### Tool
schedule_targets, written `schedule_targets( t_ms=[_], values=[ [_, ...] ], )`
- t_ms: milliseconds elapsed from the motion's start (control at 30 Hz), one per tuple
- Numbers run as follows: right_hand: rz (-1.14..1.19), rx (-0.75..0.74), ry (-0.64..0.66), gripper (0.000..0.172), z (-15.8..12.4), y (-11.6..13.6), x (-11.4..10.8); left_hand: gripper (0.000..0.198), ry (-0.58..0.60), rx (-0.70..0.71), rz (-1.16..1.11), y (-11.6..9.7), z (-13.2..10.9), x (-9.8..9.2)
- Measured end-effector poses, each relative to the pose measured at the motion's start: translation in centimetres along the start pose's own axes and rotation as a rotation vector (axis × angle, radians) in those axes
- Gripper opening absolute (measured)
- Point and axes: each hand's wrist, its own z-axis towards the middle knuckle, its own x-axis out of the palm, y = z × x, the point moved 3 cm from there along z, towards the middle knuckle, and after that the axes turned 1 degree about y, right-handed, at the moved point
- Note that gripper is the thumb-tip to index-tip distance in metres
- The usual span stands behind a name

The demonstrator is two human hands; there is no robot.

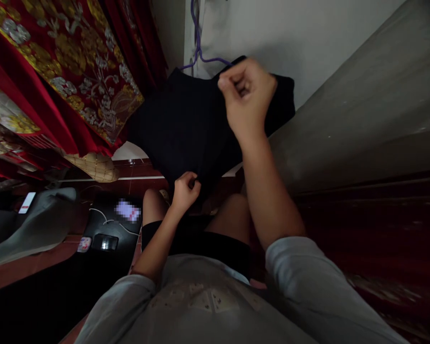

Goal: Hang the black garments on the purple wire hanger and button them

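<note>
A black garment (189,119) hangs on a purple hanger (198,45) in front of me, against a pale wall. My right hand (247,98) is raised at the garment's top edge, fingers curled in a pinch on the cloth near the hanger. Lower down, my left hand (185,191) is closed on the garment's bottom hem, just above my bare knees. My grey sleeves and grey shirt fill the bottom of the view.
Red cloth with gold flower patterns (68,62) hangs at the left. A grey slab surface (361,110) rises on the right. On the dark floor at the left lie a black bag with a white cable (109,224) and a grey cushion (32,224).
</note>
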Motion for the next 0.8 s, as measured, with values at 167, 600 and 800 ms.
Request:
schedule_targets(
  t_ms=[167,600,800],
  values=[
    [0.026,-0.029,0.074,0.017,0.4,0.0,1.1,0.023,0.083,0.008,0.024,0.2,3.0,-0.3],
    [0.096,-0.029,0.124,0.037,-1.4,0.5,0.1,0.042,0.021,0.5,-0.025,-9.2,17.3,-6.2],
    [0.108,-0.007,0.174,0.033,-1.9,-0.4,0.4,0.031,0.022,0.453,-0.016,-9.6,18.1,-5.7]
  ],
)
